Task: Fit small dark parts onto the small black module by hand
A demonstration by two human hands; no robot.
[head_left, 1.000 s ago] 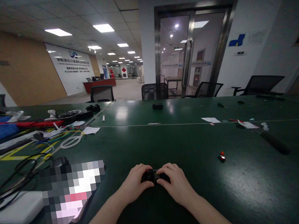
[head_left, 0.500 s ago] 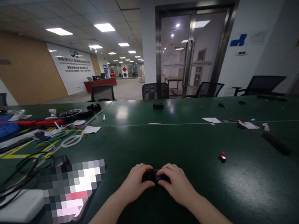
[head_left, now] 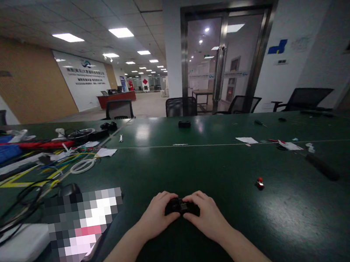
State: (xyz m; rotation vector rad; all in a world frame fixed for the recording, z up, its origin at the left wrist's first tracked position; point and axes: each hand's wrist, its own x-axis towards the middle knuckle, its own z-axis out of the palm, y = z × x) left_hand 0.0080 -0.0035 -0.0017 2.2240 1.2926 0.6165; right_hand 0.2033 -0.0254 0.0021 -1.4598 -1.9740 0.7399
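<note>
Low in the middle of the head view, a small black object [head_left: 183, 207] is held between my two hands, just over or on the dark green table [head_left: 180, 165]. My left hand [head_left: 159, 213] pinches its left end, which looks rounded, between thumb and fingers. On the other end, the thumb and fingers of my right hand [head_left: 204, 210] are closed. Fingers cover much of the object, so its exact kind is hidden. It cannot be told whether it is one piece or two pressed together.
Left of my hands lie a blurred-out lit phone-like slab [head_left: 92, 226], a white box [head_left: 16, 244] and black cables [head_left: 23, 203]. To the right are a small red-and-silver piece [head_left: 260, 183] and a dark-handled tool [head_left: 322, 166]. A black block [head_left: 184, 124] stands farther back.
My right thumb has shifted slightly left and down, and a little more of the black object's middle shows. Both hands keep their grip; the view has moved slightly.
</note>
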